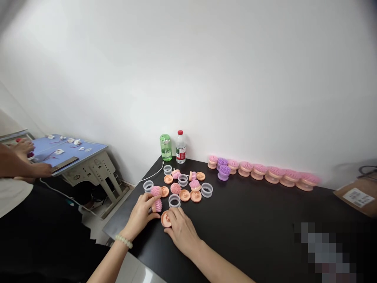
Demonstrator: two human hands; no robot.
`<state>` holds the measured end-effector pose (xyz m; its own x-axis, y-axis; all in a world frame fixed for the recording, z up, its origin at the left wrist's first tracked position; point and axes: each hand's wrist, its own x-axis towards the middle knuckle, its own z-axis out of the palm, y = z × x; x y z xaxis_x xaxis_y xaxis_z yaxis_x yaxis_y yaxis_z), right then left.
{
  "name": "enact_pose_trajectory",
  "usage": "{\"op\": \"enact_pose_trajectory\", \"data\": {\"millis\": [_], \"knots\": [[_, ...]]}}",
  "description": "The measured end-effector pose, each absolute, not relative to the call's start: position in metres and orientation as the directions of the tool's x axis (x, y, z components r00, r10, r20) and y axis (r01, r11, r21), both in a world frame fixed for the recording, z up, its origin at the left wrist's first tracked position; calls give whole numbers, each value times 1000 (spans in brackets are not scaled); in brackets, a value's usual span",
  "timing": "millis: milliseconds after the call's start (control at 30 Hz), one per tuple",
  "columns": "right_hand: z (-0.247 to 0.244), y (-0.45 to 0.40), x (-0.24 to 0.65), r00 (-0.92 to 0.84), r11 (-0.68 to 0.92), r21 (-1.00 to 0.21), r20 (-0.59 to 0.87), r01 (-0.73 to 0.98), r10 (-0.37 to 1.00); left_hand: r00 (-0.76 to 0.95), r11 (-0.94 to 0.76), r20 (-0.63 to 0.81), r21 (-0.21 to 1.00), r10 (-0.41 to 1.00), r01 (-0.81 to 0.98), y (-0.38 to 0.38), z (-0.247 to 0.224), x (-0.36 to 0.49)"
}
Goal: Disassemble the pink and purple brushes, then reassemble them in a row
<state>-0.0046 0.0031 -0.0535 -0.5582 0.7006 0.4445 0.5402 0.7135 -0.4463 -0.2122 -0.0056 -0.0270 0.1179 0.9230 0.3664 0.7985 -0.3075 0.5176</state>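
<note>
My left hand (pixel 140 215), a beaded bracelet on its wrist, has thumb and fingers closed around a pink bristled brush head (pixel 158 205). Close beside it, my right hand (pixel 183 231) grips a round peach cap (pixel 165 219) by its edge; a small peg shows at the cap's middle. Just beyond the fingers lie a clear plastic ring (pixel 174 201), another pink brush head (pixel 176 188) and a loose peach cap (pixel 184 195). Several more of these rings, caps and heads are scattered toward the wall. Fingers partly cover both held pieces.
Assembled pink scalp brushes (pixel 259 171) and purple ones (pixel 224 173) line the wall. A green bottle (pixel 166 148), a red-capped water bottle (pixel 180 147) and a white cable (pixel 151 177) are at the back. A cardboard box (pixel 357 194) is right; a co-worker's hand (pixel 41 170) is at a blue table (pixel 88 145).
</note>
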Motion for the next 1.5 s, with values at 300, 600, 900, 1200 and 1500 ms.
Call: {"op": "enact_pose_trajectory", "data": {"millis": [300, 600, 900, 1200, 1500], "knots": [[-61, 12, -13, -491, 728, -483, 538, 487, 685, 22, -306, 432, 601, 902, 739, -1, -36, -211], [-40, 23, 71, -416, 698, -420, 585, 580, 697, -181, -269, 577, 607, 797, 748, -10, -31, -194], [-36, 110, 179, -5, 356, -486, 586, 798, 810, 198, -618, 632, 560, 749, 551, 10, 16, -50], [-20, 170, 175, -22, 309, -461, 529, 832, 849, 285, -683, 659, 484, 696, 547, 32, -19, -5], [-12, 162, 160, 67, 219, -555, 449, 803, 891, 277, -689, 715, 380, 643, 617, 39, -26, -31]]}}
